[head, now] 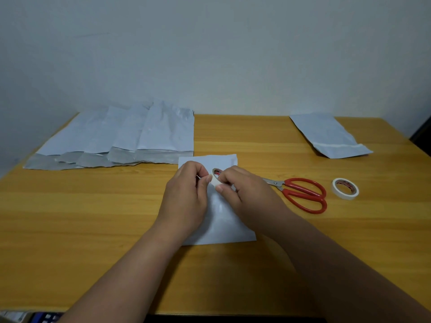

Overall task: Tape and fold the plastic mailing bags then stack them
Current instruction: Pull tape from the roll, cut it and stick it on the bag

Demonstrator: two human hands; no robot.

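Observation:
A folded white mailing bag (221, 220) lies in the middle of the wooden table (93, 217), partly under both hands. My right hand (242, 190) grips a small roll of white tape (216, 175) just above the bag. My left hand (186, 194) pinches the loose end of that tape between thumb and forefinger, close to the roll. Several unfolded white bags with grey flaps (121, 138) lie overlapped at the back left. One folded, taped bag (326, 136) rests at the back right.
Red-handled scissors (303, 194) lie right of my hands, blades pointing toward the bag. A second roll of white tape (345, 188) sits further right. A pale wall stands behind the table. Bare wood stretches along the near edge.

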